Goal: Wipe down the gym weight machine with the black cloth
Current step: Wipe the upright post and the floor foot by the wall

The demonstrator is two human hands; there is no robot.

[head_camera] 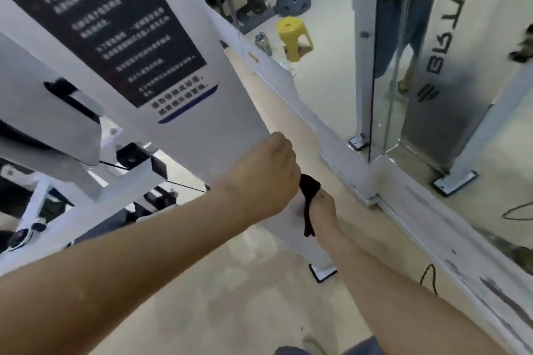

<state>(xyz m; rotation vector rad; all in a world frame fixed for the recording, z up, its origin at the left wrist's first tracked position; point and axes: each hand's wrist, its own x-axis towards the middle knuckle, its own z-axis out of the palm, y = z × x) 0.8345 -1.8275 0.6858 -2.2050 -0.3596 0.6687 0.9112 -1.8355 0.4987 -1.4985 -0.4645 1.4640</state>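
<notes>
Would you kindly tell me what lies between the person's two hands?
In the head view, the black cloth lies between the left hand and the right hand, at the edge of the white panel.

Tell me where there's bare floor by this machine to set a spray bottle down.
Bare floor lies this side of the white panel's foot, bordered right by the mirror wall's base. Left of the panel, frame bars and a cable crowd it. Farther back stand a yellow stool, bottle and weight plate.

Head view, forward-down, close to weight machine [219,130]
</notes>
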